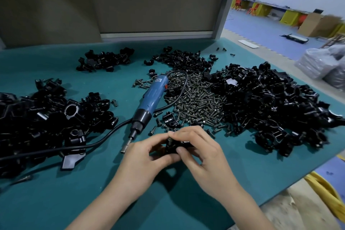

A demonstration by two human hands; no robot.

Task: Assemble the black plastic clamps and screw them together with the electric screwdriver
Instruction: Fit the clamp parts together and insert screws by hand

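1. Clamp [173, 146]: lower centre of the frame, held just above the mat [74, 201] between my two hands. My fingers hide most of it.
2. Left hand [147, 157]: fingers curled round the clamp's left side. I judge this keeps the halves lined up.
3. Right hand [201, 151]: thumb and forefinger pinch the clamp from the right. The forefinger tip sits over what looks like a screw [169, 139] standing in its top, probably being seated by hand before driving.
4. Screwdriver [149, 97]: lies untouched on the mat, up and left of my hands, with its bit pointing at my left hand, near enough to pick up quickly.
5. Screws [197, 97]: loose heap at centre frame, just above my hands, near for the right hand.
6. Piles [270, 102]: black parts at right, left and upper centre. I cannot tell which pieces are already assembled.
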